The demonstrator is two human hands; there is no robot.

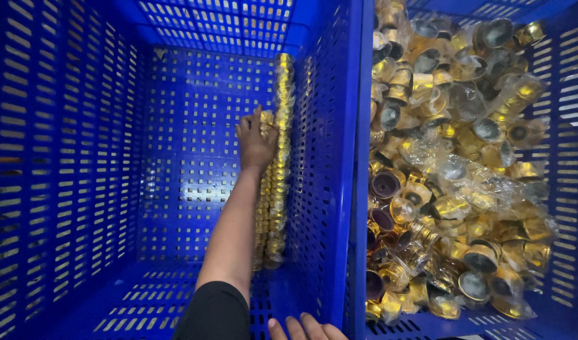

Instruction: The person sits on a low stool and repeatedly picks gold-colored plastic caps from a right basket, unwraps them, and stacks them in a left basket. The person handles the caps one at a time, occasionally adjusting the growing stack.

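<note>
Left hand (256, 143) reaching deep into the big blue perforated plastic crate (81, 157) at centre frame, grip pressed onto two long stacked columns of gold caps in clear wrap (277, 157) lying against the crate's right wall. Cannot tell how tightly closed. Right hand (305, 328) at bottom edge, fingertips resting open on the crate rim. Risk, judged: slippery wrap, loose stacking; sideways nudge likely to roll or buckle the columns. At right, second blue crate (563, 157) heaped with loose wrapped gold caps (453, 170).
</note>
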